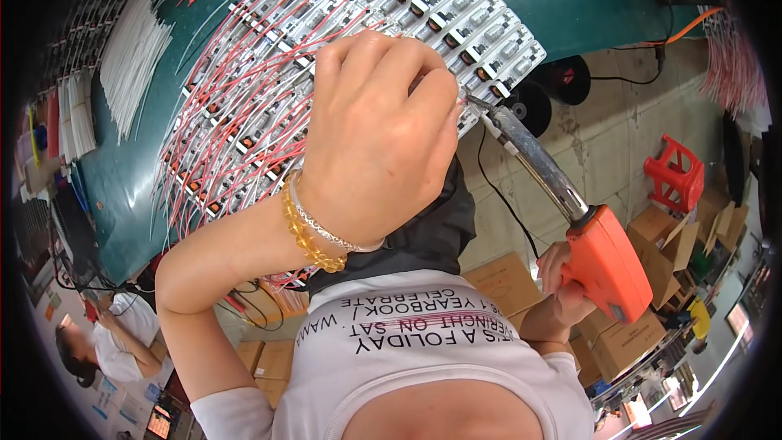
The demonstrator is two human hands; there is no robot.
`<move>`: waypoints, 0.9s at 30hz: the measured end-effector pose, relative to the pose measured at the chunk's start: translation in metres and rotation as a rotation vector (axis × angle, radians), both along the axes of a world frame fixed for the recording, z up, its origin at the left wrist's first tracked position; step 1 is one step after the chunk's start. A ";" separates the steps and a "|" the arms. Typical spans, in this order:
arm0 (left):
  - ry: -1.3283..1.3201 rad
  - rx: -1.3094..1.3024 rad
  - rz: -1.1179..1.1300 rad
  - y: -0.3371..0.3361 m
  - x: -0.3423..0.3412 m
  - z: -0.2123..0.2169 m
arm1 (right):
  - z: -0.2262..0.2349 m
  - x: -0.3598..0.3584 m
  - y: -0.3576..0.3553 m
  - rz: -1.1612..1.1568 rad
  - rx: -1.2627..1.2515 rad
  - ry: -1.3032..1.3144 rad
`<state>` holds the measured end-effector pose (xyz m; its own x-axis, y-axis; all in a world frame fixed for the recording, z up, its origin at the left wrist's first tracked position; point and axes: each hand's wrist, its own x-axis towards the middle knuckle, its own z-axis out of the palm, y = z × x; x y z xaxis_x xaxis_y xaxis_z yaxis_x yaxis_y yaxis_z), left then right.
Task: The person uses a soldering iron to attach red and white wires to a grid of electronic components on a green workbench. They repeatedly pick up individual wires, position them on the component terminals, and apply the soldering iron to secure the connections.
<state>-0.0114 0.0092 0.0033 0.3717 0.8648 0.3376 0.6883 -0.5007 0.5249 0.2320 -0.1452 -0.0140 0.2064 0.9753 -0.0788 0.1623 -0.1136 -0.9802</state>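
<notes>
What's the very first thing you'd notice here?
The left hand fills the middle, pinching at a row of small wired parts on the green table. To the right, the right hand grips an orange soldering gun whose metal tip reaches up to those fingers.

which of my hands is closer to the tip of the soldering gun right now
Left. Your left hand has its fingers pinched right beside the soldering gun's tip, over the rows of wired parts. Your right hand is far back down the tool, gripping its orange handle.
</notes>
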 end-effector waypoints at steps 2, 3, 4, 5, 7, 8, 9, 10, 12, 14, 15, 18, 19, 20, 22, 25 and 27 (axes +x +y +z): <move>0.013 0.010 0.005 0.000 0.000 -0.001 | 0.000 -0.001 0.000 -0.028 0.007 0.011; 0.007 0.009 0.006 0.000 0.000 -0.001 | -0.004 0.000 -0.003 -0.054 0.033 0.022; 0.003 0.008 0.006 0.000 0.001 -0.001 | -0.004 0.000 -0.001 -0.028 0.056 0.042; -0.001 0.008 0.006 0.000 0.002 -0.002 | -0.003 0.000 0.000 -0.002 0.079 0.064; 0.009 0.004 0.005 0.001 0.002 -0.001 | 0.001 0.001 0.006 0.114 0.111 0.095; 0.013 0.002 0.004 0.001 0.002 -0.001 | 0.002 0.001 0.007 0.153 0.124 0.098; 0.008 0.001 0.004 0.001 0.002 -0.001 | 0.000 0.002 0.006 0.149 0.130 0.075; 0.003 0.000 0.004 0.001 0.002 -0.001 | -0.001 0.002 0.007 0.154 0.137 0.064; -0.001 0.001 0.008 0.000 0.001 -0.003 | -0.004 0.001 0.010 0.175 0.150 0.063; 0.000 0.018 0.018 0.001 -0.001 -0.002 | -0.003 -0.003 0.018 0.187 0.152 0.098; -0.012 0.009 0.013 -0.002 0.000 -0.003 | 0.000 -0.007 0.021 0.183 0.140 0.124; -0.075 0.037 -0.028 0.004 -0.003 0.009 | 0.008 -0.013 0.034 0.189 0.162 0.212; 0.074 0.148 0.078 0.012 -0.018 0.017 | 0.001 -0.012 0.042 0.227 0.181 0.269; 0.181 0.254 0.131 0.034 -0.029 0.022 | -0.001 -0.011 0.045 0.219 0.204 0.287; 0.364 0.350 0.264 0.085 -0.055 0.019 | -0.008 -0.005 0.042 0.172 0.262 0.283; 0.459 0.355 0.350 0.145 -0.104 -0.005 | -0.009 -0.011 0.046 0.163 0.250 0.256; 0.449 0.312 0.316 0.162 -0.112 -0.014 | -0.006 -0.011 0.045 0.168 0.230 0.244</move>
